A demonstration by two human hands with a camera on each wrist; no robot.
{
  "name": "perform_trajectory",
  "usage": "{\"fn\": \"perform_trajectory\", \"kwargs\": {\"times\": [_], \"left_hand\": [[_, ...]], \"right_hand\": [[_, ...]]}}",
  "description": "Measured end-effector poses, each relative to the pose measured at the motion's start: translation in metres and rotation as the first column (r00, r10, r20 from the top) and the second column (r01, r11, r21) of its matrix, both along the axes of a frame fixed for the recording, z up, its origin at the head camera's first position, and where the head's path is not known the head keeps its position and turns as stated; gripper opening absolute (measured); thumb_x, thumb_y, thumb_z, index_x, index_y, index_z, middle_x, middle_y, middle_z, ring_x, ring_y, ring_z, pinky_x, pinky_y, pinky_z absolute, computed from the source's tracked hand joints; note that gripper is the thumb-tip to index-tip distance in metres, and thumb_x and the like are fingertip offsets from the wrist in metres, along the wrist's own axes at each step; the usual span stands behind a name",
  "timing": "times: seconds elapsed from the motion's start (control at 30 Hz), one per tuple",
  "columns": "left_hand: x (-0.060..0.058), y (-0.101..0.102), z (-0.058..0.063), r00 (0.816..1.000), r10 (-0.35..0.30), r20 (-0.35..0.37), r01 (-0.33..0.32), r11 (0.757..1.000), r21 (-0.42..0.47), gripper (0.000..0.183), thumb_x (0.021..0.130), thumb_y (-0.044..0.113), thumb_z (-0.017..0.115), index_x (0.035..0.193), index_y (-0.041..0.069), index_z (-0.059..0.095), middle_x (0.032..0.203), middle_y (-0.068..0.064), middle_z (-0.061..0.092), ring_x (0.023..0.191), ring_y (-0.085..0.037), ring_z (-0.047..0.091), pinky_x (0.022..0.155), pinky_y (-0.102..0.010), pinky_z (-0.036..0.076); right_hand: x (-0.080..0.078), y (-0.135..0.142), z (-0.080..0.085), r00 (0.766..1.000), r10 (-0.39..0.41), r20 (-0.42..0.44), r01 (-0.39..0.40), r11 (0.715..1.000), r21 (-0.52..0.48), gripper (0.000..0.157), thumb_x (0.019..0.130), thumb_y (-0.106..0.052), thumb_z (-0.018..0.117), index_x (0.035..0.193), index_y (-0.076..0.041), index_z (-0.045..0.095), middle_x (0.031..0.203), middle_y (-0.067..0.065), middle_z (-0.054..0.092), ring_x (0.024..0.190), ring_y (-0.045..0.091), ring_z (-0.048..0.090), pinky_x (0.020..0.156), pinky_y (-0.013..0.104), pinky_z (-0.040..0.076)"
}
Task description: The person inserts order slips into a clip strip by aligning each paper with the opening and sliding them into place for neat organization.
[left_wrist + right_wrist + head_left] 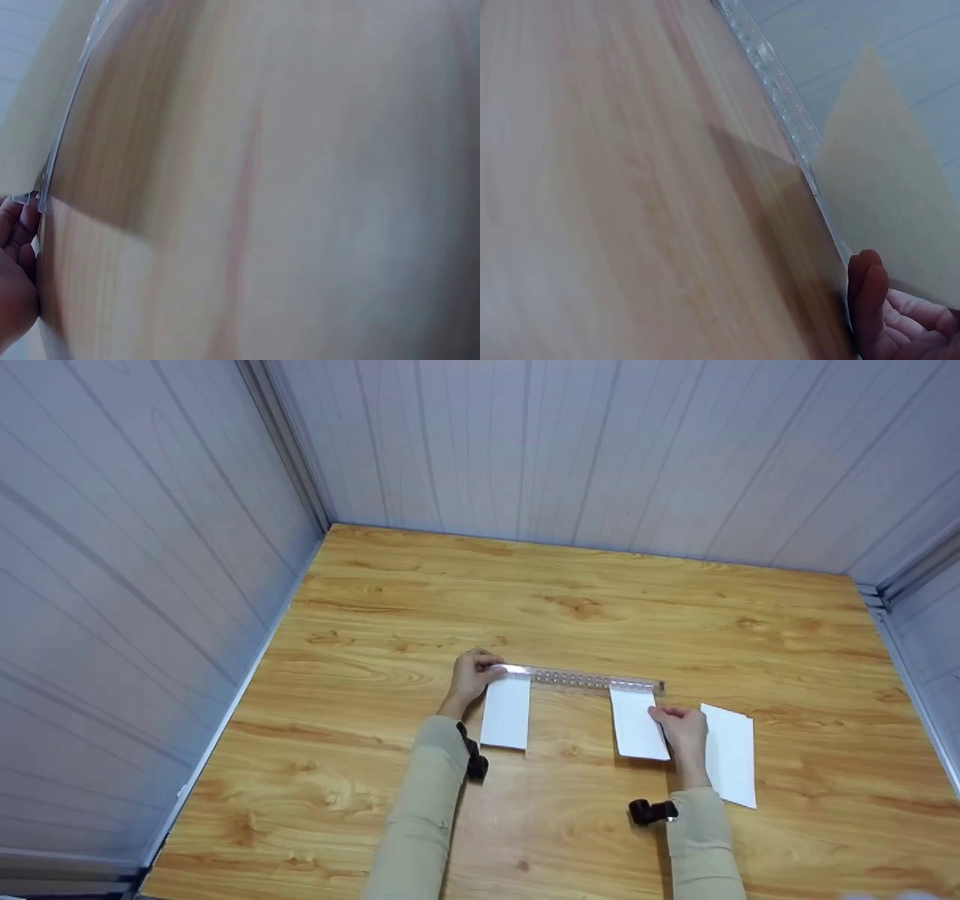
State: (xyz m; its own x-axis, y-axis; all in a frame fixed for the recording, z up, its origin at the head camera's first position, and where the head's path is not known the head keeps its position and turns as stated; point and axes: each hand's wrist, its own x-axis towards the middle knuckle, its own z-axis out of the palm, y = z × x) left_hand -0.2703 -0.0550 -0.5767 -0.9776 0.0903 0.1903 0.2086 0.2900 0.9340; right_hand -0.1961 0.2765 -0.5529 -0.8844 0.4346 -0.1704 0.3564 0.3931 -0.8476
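Note:
In the head view a clear plastic strip (pixel 574 679), ruler-like with a row of round marks, spans two white cards. My left hand (pixel 471 679) pinches the strip's left end, at the top edge of the left card (pixel 505 712). The right card (pixel 634 724) overlaps the strip's right end with its top edge. My right hand (pixel 684 729) pinches this card by its right edge, thumb on top. In the right wrist view the card (pixel 885 187) stands tilted beside the strip (pixel 772 82), and shadow falls on the wood. The left wrist view catches only the hand's fingers (pixel 19 232) at the strip's end.
Another white card or small stack (pixel 731 757) lies right of my right hand, partly behind the wrist. The wood-patterned table (pixel 570 840) is bordered by pale panel walls (pixel 480 450) at the back and sides. A black wrist camera (pixel 475 761) sits on the left sleeve.

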Motion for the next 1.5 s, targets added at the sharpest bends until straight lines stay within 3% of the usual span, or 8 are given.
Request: {"fn": "perform_trajectory", "kwargs": {"times": [0.4,0.67,1.07,1.37,1.5], "left_hand": [[-0.0007,-0.0008,0.0008,1.0,0.001,-0.027,-0.002,1.0,-0.028,0.013,0.074,0.0,0.069,0.085,-0.007,0.068,0.082,-0.015,0.06,0.076,-0.024,0.056,0.066,-0.025,0.044],[-0.001,-0.0014,0.0001,0.999,-0.002,-0.036,0.0,0.999,-0.036,0.013,0.074,0.0,0.069,0.085,-0.007,0.068,0.083,-0.016,0.06,0.076,-0.024,0.055,0.065,-0.024,0.044],[-0.0006,-0.0006,-0.0001,0.999,-0.011,-0.036,0.01,0.999,-0.038,0.013,0.074,0.002,0.069,0.084,-0.006,0.068,0.084,-0.015,0.061,0.078,-0.025,0.056,0.065,-0.024,0.043],[0.0001,-0.0008,0.0007,1.0,-0.011,-0.028,0.011,1.0,-0.016,0.013,0.074,0.0,0.069,0.084,-0.008,0.068,0.083,-0.016,0.06,0.076,-0.026,0.055,0.064,-0.022,0.042],[0.001,-0.0006,0.0005,1.0,-0.005,-0.017,0.005,1.0,-0.013,0.012,0.074,-0.001,0.068,0.085,-0.007,0.068,0.084,-0.016,0.06,0.076,-0.025,0.055,0.064,-0.023,0.043]], "right_hand": [[-0.0008,-0.0002,-0.0004,0.998,0.049,0.034,-0.049,0.999,0.009,0.032,0.078,-0.014,0.066,0.095,0.012,0.062,0.081,0.01,0.064,0.079,0.022,0.055,0.064,0.023,0.041],[-0.0008,-0.0012,0.0015,0.997,0.055,0.049,-0.055,0.998,0.019,0.031,0.077,-0.015,0.067,0.092,0.012,0.063,0.073,0.004,0.062,0.065,0.01,0.051,0.058,0.02,0.04],[-0.0007,0.0003,0.0055,0.989,0.101,0.111,-0.102,0.995,0.003,0.03,0.077,-0.019,0.067,0.088,0.009,0.064,0.066,-0.004,0.059,0.062,0.008,0.045,0.056,0.02,0.038],[-0.0035,0.0023,0.0072,0.978,0.116,0.176,-0.106,0.992,-0.064,0.018,0.077,-0.019,0.067,0.071,-0.003,0.061,0.054,-0.007,0.047,0.054,0.008,0.04,0.049,0.022,0.033],[-0.0042,0.0025,0.0082,0.97,0.132,0.202,-0.119,0.99,-0.077,0.022,0.077,-0.019,0.067,0.06,-0.01,0.055,0.05,-0.007,0.04,0.05,0.008,0.037,0.046,0.022,0.03]]}}
